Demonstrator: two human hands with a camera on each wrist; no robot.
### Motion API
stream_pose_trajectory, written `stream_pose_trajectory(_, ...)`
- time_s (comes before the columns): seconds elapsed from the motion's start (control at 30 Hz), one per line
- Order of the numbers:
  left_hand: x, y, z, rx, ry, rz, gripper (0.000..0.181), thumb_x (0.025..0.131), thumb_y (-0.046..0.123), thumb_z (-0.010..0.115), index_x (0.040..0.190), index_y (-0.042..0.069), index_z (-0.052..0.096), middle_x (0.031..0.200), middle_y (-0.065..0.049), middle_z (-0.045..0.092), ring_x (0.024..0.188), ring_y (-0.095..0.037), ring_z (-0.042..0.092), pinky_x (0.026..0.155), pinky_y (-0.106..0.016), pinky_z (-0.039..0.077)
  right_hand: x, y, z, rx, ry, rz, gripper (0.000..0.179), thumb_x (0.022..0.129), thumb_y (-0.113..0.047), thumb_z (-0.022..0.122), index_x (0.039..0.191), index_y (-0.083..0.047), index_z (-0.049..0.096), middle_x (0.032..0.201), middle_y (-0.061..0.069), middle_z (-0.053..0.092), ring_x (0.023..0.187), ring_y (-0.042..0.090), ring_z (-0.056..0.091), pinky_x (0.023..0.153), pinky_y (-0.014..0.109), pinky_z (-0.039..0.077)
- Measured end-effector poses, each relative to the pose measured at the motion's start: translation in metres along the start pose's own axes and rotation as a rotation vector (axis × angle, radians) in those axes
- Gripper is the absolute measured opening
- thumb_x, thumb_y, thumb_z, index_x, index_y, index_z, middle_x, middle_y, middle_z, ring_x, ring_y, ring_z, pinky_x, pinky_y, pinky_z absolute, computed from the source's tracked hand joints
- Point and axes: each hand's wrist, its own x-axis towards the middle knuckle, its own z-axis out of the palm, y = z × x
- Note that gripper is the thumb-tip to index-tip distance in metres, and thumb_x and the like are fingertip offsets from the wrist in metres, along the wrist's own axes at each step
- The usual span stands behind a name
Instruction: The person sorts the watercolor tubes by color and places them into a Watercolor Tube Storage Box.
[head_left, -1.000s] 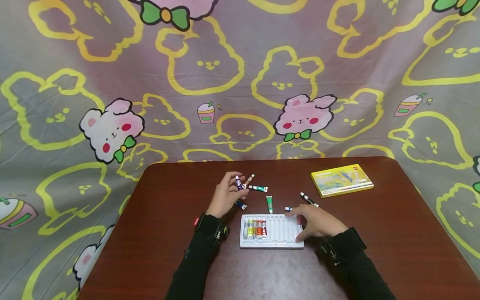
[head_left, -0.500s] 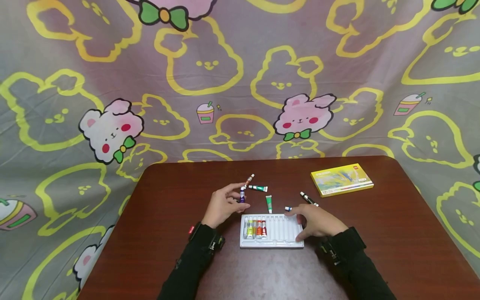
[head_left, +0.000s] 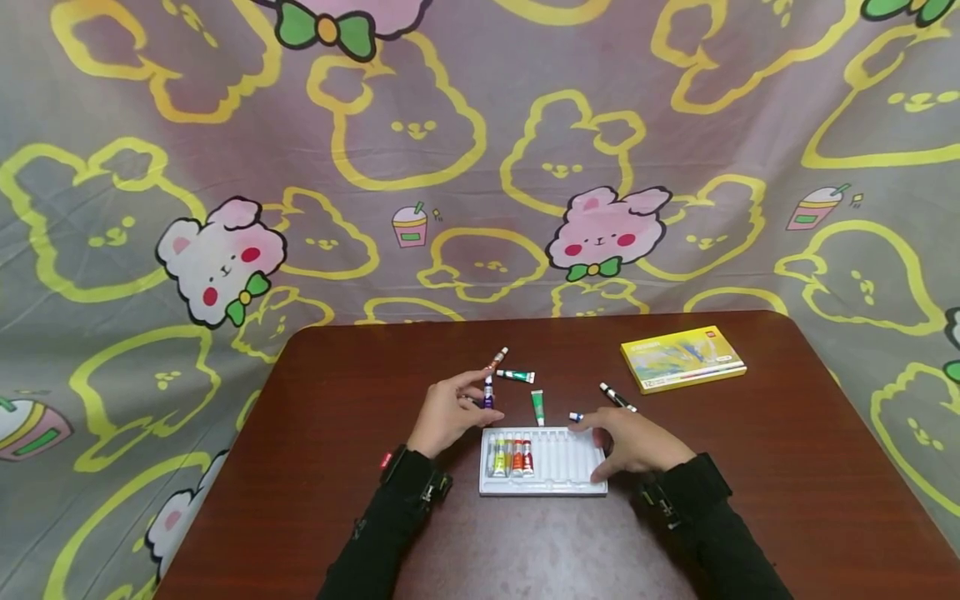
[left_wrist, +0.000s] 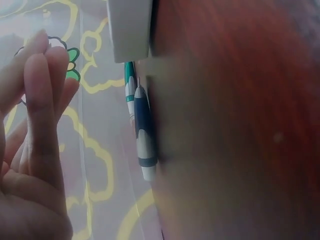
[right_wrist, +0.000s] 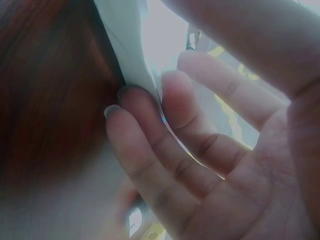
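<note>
My left hand (head_left: 448,408) pinches a purple paint tube (head_left: 488,393) between thumb and fingers, cap pointing away, just beyond the tray's left back corner. In the left wrist view the fingers (left_wrist: 41,100) hide that tube, and a dark blue paint tube (left_wrist: 145,127) lies beside the hand. The white plastic tray (head_left: 573,457) holds several yellow to red paint tubes (head_left: 517,458) in its left slots. My right hand (head_left: 637,442) grips the tray's right end, thumb at the near side. Seen from the right wrist, its fingers (right_wrist: 175,100) lie against the tray edge.
Loose tubes lie behind the tray: a light green tube (head_left: 537,407), a teal green tube (head_left: 516,377), a reddish-brown tube (head_left: 498,358), a black tube (head_left: 617,397) and a blue-marked one (head_left: 576,416) by the right fingers. A yellow box (head_left: 682,358) lies at back right.
My left hand has come nearer the tray with the purple tube, which has turned more upright in the head view. The right hand and tray stay put.
</note>
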Motion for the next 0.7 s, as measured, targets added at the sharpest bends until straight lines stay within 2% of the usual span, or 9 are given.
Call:
stream_pose_trajectory(0.17, -0.001, 0.003, 0.003, 0.065, -0.014, 0.011, 0.067, 0.072, 0.025, 0.085, 0.134, 0.018, 0.06, 0.099, -0.011, 0.072, 0.069, -0.011, 0.066, 0.061, -0.03, 0.055, 0.001, -0.001, 0.0, 0.004, -0.004, 0.006, 0.07, 0.062, -0.024, 0.092, 0.126, -0.019, 0.067, 0.077, 0.0, 0.053, 0.072, 0.014, 0.047, 0.061, 0.031, 0.042)
stream_pose_trajectory(0.33, -0.008, 0.022, 0.018, 0.204, -0.049, 0.02, 0.066, 0.071, 0.025, 0.087, 0.132, 0.016, 0.063, 0.095, -0.005, 0.073, 0.064, -0.009, 0.063, 0.062, -0.03, 0.056, 0.001, -0.001, -0.001, 0.001, -0.004, 0.017, 0.069, 0.062, -0.025, 0.092, 0.126, -0.02, 0.067, 0.078, -0.001, 0.053, 0.072, 0.014, 0.047, 0.062, 0.03, 0.042)
stream_pose_trajectory(0.4, -0.012, 0.033, 0.028, 0.297, -0.072, 0.046, 0.064, 0.07, 0.026, 0.087, 0.129, 0.016, 0.064, 0.094, -0.002, 0.073, 0.066, -0.008, 0.062, 0.064, -0.029, 0.056, 0.001, -0.001, -0.001, 0.003, -0.006, 0.02, 0.069, 0.062, -0.025, 0.091, 0.126, -0.02, 0.067, 0.078, -0.001, 0.054, 0.072, 0.014, 0.047, 0.062, 0.031, 0.042)
stream_pose_trajectory(0.53, -0.021, 0.05, 0.051, 0.494, -0.097, 0.16, 0.06, 0.067, 0.027, 0.089, 0.121, 0.011, 0.068, 0.096, -0.003, 0.072, 0.077, -0.01, 0.061, 0.068, -0.029, 0.056, 0.001, -0.001, -0.002, 0.01, -0.013, 0.015, 0.068, 0.061, -0.024, 0.092, 0.125, -0.02, 0.068, 0.078, 0.0, 0.055, 0.071, 0.014, 0.048, 0.063, 0.032, 0.043)
stream_pose_trajectory(0.63, -0.026, 0.056, 0.065, 0.61, -0.087, 0.226, 0.06, 0.066, 0.028, 0.09, 0.117, 0.007, 0.069, 0.102, -0.006, 0.072, 0.086, -0.014, 0.063, 0.075, -0.032, 0.058, 0.001, -0.001, -0.003, 0.009, -0.014, 0.011, 0.068, 0.061, -0.024, 0.092, 0.125, -0.02, 0.068, 0.078, 0.0, 0.056, 0.071, 0.014, 0.048, 0.063, 0.032, 0.043)
stream_pose_trajectory(0.7, -0.03, 0.057, 0.071, 0.67, -0.079, 0.235, 0.06, 0.065, 0.03, 0.09, 0.117, 0.007, 0.07, 0.106, -0.008, 0.071, 0.092, -0.017, 0.065, 0.08, -0.035, 0.058, 0.0, -0.002, -0.003, 0.011, -0.014, 0.005, 0.069, 0.061, -0.024, 0.092, 0.126, -0.02, 0.067, 0.078, 0.0, 0.056, 0.071, 0.014, 0.048, 0.063, 0.032, 0.044)
